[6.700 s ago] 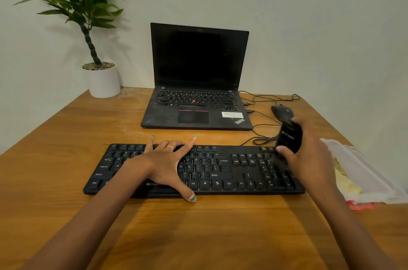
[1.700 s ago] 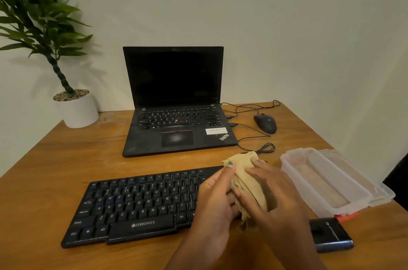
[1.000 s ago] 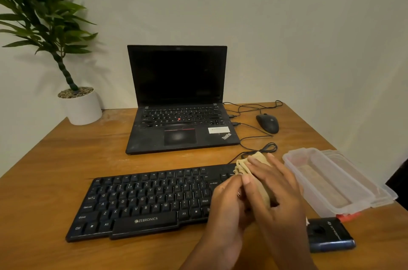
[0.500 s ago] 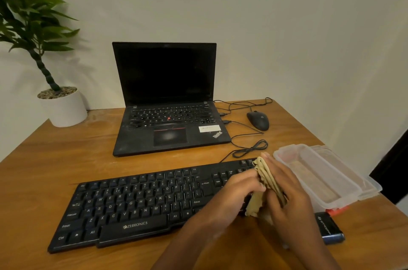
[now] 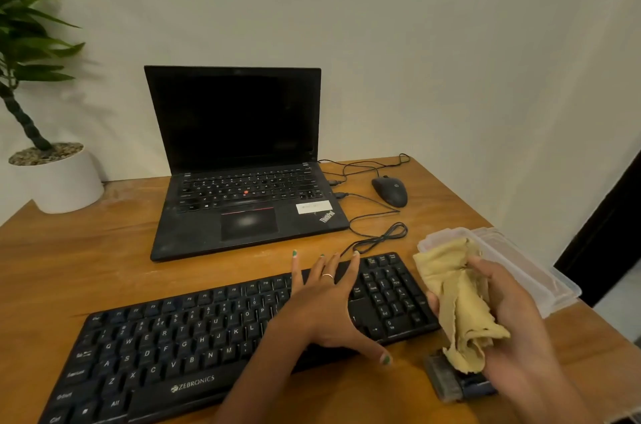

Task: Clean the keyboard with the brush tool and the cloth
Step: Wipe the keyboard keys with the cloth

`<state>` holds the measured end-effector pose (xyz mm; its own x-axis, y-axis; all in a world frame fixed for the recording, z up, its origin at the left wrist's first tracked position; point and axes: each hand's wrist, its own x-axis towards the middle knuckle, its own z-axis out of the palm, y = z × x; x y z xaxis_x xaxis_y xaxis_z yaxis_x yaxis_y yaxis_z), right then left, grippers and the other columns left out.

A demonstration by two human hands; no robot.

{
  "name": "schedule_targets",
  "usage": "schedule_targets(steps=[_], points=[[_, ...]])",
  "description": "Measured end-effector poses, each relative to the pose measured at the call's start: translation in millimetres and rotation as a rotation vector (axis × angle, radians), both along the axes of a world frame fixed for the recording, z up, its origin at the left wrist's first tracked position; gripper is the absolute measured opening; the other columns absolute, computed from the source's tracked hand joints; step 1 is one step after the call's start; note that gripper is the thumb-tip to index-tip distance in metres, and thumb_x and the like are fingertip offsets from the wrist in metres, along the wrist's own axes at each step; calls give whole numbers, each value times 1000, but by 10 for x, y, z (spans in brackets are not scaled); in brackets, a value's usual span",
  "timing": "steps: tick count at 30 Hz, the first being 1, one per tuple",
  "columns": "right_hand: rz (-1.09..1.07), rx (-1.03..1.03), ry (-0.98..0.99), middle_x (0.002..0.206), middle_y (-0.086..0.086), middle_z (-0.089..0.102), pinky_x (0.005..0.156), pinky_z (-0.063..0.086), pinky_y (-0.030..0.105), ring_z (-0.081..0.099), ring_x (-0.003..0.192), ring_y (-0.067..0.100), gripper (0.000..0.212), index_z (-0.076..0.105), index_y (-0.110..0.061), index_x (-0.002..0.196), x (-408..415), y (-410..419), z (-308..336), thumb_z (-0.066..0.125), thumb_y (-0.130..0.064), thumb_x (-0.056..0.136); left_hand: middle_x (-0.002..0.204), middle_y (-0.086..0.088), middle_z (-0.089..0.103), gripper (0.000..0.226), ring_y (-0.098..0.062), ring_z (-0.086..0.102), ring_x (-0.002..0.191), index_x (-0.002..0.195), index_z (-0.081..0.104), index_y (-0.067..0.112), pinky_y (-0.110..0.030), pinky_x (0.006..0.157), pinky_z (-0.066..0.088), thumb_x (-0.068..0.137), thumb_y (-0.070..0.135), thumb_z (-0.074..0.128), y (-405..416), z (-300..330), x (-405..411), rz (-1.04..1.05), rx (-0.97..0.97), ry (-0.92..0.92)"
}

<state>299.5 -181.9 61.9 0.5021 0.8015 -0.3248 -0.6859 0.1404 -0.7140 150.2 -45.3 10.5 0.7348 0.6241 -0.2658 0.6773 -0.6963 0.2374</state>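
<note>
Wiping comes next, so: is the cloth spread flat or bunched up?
Bunched up: the cloth hangs in crumpled folds from the right hand, beside the keyboard.

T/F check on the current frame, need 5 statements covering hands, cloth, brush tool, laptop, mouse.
1. The right hand grips the tan cloth. True.
2. The left hand holds the brush tool. False: the left hand rests spread on the black keyboard; the brush tool lies on the table near the keyboard's right end, partly under the cloth.
3. The laptop lid is closed. False: it is open, with a dark screen.
4. The mouse sits right of the laptop. True.
5. The cloth lies inside the clear plastic container. False: it is held up in the right hand, in front of the container.
</note>
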Motion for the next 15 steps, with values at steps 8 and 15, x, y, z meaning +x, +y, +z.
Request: schedule_targets(steps=[8, 15], points=[[-17, -283, -598, 82, 10, 71, 57, 55, 34, 67, 74, 25, 20, 66, -15, 99, -75, 219, -7, 66, -5, 81, 162, -7, -8, 138, -23, -14, 148, 150, -22, 28, -59, 109, -25, 58, 82, 66, 19, -49, -49, -16, 82, -40], [9, -216, -1699, 97, -10, 61, 72, 35, -1, 51, 83, -8, 33, 64, -20, 111, 101, 555, -168, 60, -1, 85, 162, -4, -12, 143, -21, -17, 147, 149, -25, 27, -56, 109, -26, 56, 81, 69, 116, -32, -216, 14, 40, -29]])
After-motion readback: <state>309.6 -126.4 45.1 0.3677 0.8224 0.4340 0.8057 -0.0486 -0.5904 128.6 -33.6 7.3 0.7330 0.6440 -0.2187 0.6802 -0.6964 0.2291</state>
